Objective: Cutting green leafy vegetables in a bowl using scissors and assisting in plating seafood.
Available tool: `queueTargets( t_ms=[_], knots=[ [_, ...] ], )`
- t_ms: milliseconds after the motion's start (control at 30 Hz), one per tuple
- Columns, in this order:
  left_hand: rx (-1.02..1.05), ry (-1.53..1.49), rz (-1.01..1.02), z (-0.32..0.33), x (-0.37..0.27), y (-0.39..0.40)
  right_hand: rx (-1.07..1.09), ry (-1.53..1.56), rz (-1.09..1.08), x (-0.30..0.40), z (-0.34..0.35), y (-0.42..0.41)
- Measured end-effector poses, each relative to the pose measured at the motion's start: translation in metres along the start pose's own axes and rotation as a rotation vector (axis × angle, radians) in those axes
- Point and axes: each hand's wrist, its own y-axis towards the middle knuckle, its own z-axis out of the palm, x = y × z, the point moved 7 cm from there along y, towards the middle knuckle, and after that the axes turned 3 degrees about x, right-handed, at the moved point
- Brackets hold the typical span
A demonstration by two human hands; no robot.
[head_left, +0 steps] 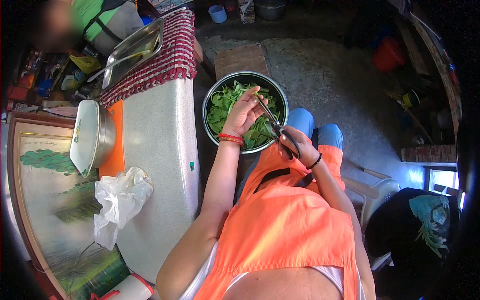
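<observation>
A round metal basin (283,135) in front of my knees holds cut green leaves and stems (221,112). Over the leaves is my left hand (245,112), with a red bracelet at the wrist; a small piece of green stem shows at its fingertips. My right hand (300,146) grips the black handles of a pair of scissors (278,129). The scissor blades point up and left, their tips at the left fingertips and the bit of stem. How far apart the blades are is hard to tell.
Left of me, a speckled countertop (161,123) bears a crumpled white plastic bag (120,202), a metal bowl (107,135) by an orange board (119,116), and a steel tray (161,41) on a woven mat (176,48). Another person (112,22) is beyond. A plastic chair (378,191) stands right.
</observation>
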Motion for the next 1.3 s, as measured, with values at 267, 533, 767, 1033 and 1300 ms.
queueTargets(
  t_ms=[267, 533, 767, 1033, 1300],
  knots=[
    [0.098, -0.039, 0.005, 0.0, 0.005, 0.0, 0.062, 0.029, -0.042, 0.004, 0.005, -0.001],
    [0.093, -0.05, 0.0, -0.002, 0.006, -0.001, 0.041, -0.012, -0.034, -0.001, 0.002, 0.001],
    [0.091, -0.08, 0.028, -0.006, 0.008, 0.001, 0.002, -0.002, -0.015, -0.001, 0.0, 0.001],
    [0.092, -0.118, 0.008, -0.006, 0.011, 0.004, -0.039, -0.034, -0.002, 0.0, -0.002, 0.0],
    [0.036, -0.111, 0.001, -0.01, 0.014, -0.002, -0.019, -0.061, -0.01, -0.005, 0.001, 0.003]
  ],
)
